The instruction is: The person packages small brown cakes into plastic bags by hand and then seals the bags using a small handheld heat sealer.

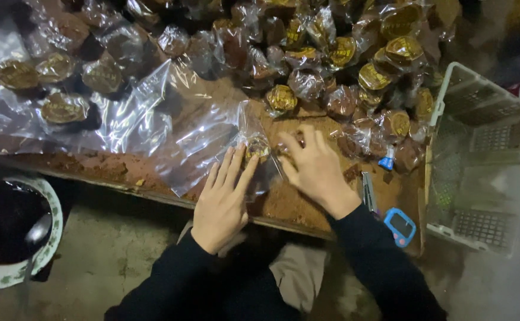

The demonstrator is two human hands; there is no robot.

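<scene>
While both hands press at the near edge of the counter point(123, 169), the left hand point(224, 199) lies flat, fingers together, on a clear plastic bag point(203, 139) around a round brown cake point(258, 147); the right hand point(316, 169) pinches the wrap shut beside it. Wrapping looks underway; sealing needs a steady fold.

Clear-wrapped brown cakes with round gold labels point(343, 50) heap the board's far side; blue-cased screen point(400, 226) near edge.
</scene>
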